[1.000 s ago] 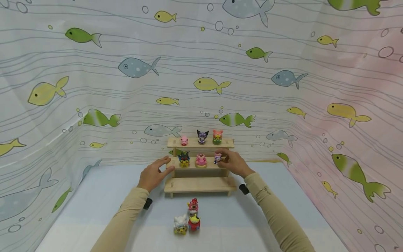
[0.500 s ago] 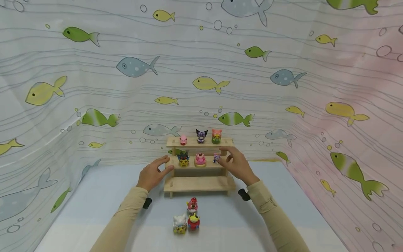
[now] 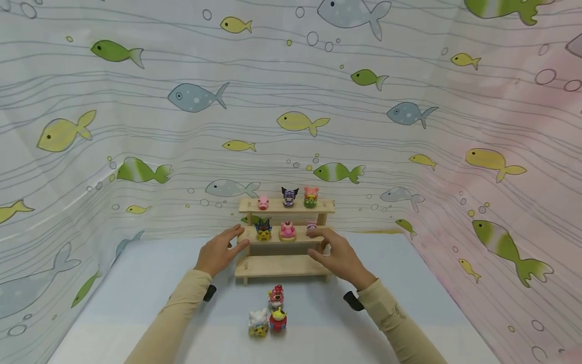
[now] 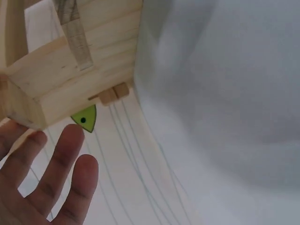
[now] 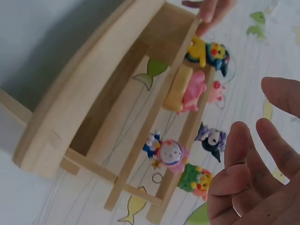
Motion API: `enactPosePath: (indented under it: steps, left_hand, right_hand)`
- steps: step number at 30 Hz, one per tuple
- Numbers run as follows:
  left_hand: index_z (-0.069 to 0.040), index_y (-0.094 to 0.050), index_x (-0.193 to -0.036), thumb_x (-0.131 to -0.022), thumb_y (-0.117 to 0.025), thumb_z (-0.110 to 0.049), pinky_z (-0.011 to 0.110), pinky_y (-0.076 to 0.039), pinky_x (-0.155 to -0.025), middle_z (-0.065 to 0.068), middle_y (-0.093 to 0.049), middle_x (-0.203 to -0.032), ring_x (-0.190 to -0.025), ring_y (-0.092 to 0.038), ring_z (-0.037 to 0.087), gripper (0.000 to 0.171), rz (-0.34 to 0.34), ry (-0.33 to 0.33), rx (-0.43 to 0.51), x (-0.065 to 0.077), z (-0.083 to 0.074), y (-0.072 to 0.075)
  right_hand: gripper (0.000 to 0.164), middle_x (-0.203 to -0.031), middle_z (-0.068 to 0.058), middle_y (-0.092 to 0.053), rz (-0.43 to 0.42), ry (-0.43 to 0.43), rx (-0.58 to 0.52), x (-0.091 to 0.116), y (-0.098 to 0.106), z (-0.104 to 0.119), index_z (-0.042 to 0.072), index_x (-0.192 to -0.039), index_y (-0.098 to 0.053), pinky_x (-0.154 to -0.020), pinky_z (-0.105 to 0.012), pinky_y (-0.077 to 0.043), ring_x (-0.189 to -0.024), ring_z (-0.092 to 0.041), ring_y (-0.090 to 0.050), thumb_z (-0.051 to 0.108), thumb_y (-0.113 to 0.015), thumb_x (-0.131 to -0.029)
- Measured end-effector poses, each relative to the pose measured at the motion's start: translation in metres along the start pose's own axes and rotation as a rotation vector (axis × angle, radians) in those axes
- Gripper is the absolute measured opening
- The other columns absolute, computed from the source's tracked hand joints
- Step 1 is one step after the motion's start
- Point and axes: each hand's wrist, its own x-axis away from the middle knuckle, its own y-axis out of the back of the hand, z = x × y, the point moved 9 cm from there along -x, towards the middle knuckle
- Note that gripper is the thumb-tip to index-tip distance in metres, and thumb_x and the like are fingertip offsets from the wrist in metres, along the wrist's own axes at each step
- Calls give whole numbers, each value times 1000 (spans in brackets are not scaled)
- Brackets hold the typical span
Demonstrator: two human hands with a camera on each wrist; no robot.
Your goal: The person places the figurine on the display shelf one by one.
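A three-tier wooden shelf [image 3: 286, 265] stands at the back of the table. My left hand [image 3: 217, 255] holds the left end of its middle tier between thumb and forefinger, the other fingers extended and spread. In front of the right end is my right hand [image 3: 341, 258], fingers parted with nothing between them. Just beyond its fingertips a pink-hooded cat figurine [image 5: 171, 152] stands on the middle tier, partly hidden in the head view. Left of it on that tier are a pink figurine [image 3: 287, 231] on a tan base and a yellow figurine [image 3: 263, 230] with a dark hood.
The top tier bears a pink pig [image 3: 263, 202], a purple-black figurine [image 3: 289, 197] and a pink-green one [image 3: 311, 197]. Before the shelf stand a red-pink bear [image 3: 276, 297], a white-yellow figurine [image 3: 258, 322] and a three-eyed green alien [image 3: 278, 319]. A fish-print curtain [image 3: 295, 151] hangs behind.
My right hand has let go of the pink-hooded cat figurine and drawn back, down toward me, its fingers spreading. The figurine stays on the middle tier. My left hand keeps its place.
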Motion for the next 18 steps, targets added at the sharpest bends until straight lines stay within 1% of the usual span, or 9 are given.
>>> enactPosePath:
  steps: [2,5,7,10,13,15,18]
  left_hand:
    - [-18,-56,-147,-97,-63,-55,38,-53,-61,5,-53,-151,-95,-69,25,63,-13,-19,-33,4,-3,5]
    - [-15,-53,-149,-95,-67,-53,44,-55,-62,9,-56,-147,-97,-69,28,67,-46,-23,-80,16,-6,18]
    - [-13,-55,-146,-93,-70,-52,43,-54,-59,11,-59,-142,-95,-69,29,68,-73,-21,-111,26,-7,26]
    - [-11,-61,-137,-90,-74,-52,38,-51,-53,12,-64,-133,-88,-68,27,64,-78,-14,-138,39,-8,32]
    - [-12,-65,-131,-88,-76,-52,34,-48,-51,9,-66,-128,-79,-67,22,60,-30,-18,-139,49,-10,27]
    - [-14,-66,-131,-88,-75,-55,35,-50,-53,8,-66,-129,-81,-69,22,60,12,-20,-136,53,-11,20]
    - [-15,-65,-134,-87,-74,-57,38,-53,-57,6,-65,-133,-89,-71,25,64,62,-19,-121,56,-12,9]
  right_hand:
    - [45,-127,1,-66,16,1,-3,3,-6,2,17,-136,-61,-71,-37,-52,-86,-12,-61,25,-77,-94]
    - [45,-128,6,-66,47,-9,-8,7,-15,6,21,-136,-61,-70,-34,-51,-88,-11,-60,33,-74,-95]
    - [44,-129,8,-65,64,-17,-11,10,-20,8,24,-137,-61,-69,-33,-50,-88,-10,-60,35,-73,-96]
    - [41,-128,14,-64,90,-24,-7,17,-26,10,28,-135,-61,-69,-31,-50,-86,-8,-60,37,-73,-96]
    - [39,-127,18,-63,115,-8,-5,22,-33,11,30,-133,-61,-69,-30,-51,-84,-6,-60,36,-73,-96]
    - [39,-127,17,-63,132,7,-5,25,-38,11,29,-132,-61,-69,-30,-52,-83,-5,-60,35,-73,-96]
    - [40,-128,11,-65,161,29,-6,29,-47,11,27,-134,-61,-70,-27,-52,-84,-5,-60,35,-73,-96]
